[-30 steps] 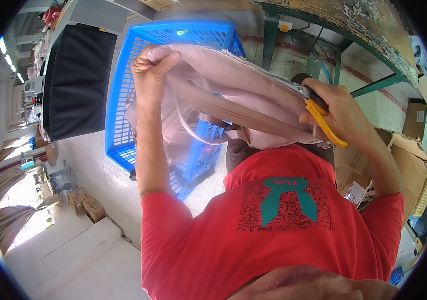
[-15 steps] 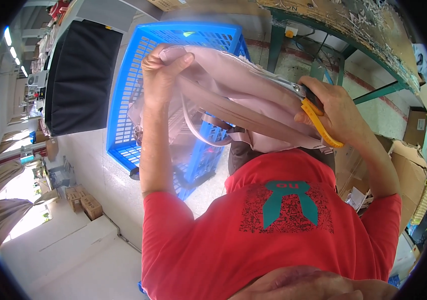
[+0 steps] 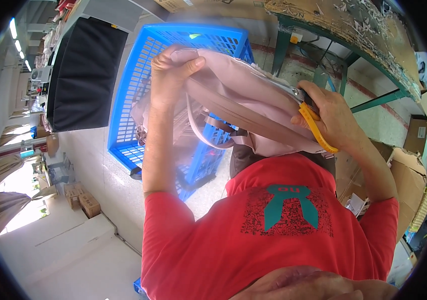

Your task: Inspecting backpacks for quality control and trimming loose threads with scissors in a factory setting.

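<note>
A pale pink fabric bag [image 3: 238, 105], with straps and a zip-like band, is stretched between my hands in front of my red shirt. My left hand [image 3: 172, 75] pinches its upper left corner, thumb on top. In my right hand [image 3: 329, 114] is a pair of scissors [image 3: 318, 131] with an orange and black handle, and my fingers wrap round the grips. The metal blades lie along the bag's far edge, pointing left, partly hidden by the cloth. Pale frayed scraps show along that edge.
A blue plastic basket [image 3: 118, 112] holding pink pieces stands beyond my left arm. A green-framed worktable [image 3: 373, 65] littered with scraps is at the far right. Cardboard boxes [image 3: 406, 175] stand at my right, and a black fabric-covered box [image 3: 86, 75] is at the left.
The scissors and my right hand have shifted slightly left along the bag's edge. My left hand has moved a little right, still gripping the corner. The whole view has shifted slightly.
</note>
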`<state>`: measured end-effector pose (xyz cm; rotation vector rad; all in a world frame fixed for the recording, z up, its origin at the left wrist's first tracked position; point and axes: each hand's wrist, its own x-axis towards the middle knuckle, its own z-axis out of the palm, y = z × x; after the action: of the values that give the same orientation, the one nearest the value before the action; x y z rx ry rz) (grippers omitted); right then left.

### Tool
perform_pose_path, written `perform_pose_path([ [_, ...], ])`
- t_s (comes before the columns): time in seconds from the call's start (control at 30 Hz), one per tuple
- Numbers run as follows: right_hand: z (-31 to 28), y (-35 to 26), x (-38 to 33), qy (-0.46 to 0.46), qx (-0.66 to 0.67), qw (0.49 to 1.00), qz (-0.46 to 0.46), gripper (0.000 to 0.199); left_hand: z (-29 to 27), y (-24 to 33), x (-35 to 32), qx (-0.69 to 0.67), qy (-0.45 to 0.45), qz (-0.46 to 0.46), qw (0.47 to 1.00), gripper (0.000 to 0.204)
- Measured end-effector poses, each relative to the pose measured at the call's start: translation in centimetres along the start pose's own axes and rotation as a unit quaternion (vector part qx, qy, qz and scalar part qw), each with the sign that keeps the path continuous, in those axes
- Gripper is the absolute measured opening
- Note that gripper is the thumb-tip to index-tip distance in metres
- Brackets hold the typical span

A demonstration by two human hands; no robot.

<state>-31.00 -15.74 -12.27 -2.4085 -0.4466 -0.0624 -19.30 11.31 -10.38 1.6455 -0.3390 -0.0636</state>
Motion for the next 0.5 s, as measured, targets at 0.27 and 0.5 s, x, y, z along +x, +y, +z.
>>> perform_pose_path([
  [0.27,-0.4,-0.4,-0.1,-0.054,0.059,0.996,0.025,0.048,-0.2,0.0,0.0,0.004,-0.012,0.008,1.0,0.017],
  [0.5,0.1,-0.4,0.6,0.045,-0.038,0.997,-0.053,0.049,0.9,0.7,-0.3,0.051,-0.031,0.009,0.998,0.017],
])
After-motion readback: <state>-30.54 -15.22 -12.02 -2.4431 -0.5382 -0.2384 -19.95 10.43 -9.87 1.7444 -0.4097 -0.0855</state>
